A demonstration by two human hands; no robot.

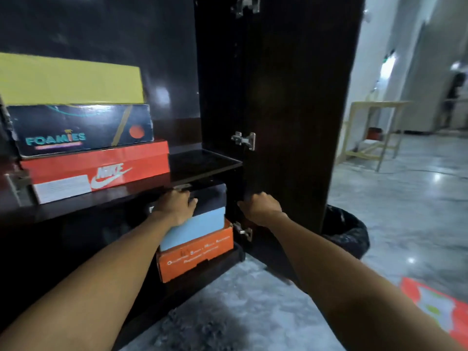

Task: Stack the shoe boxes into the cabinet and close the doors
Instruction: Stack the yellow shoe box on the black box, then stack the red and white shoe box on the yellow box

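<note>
Dim overall; cabinet interior [101, 34] near black. Daylight enters from right corridor, glaring on polished floor [417, 186] in white spots. Soft specular patch on cabinet back panel. Motion blur throughout; box lettering smeared. Wide-angle bending at edges.

6 shoe boxes [76, 78], 2 hands [174, 206], 3 hinges [244, 140].
</note>
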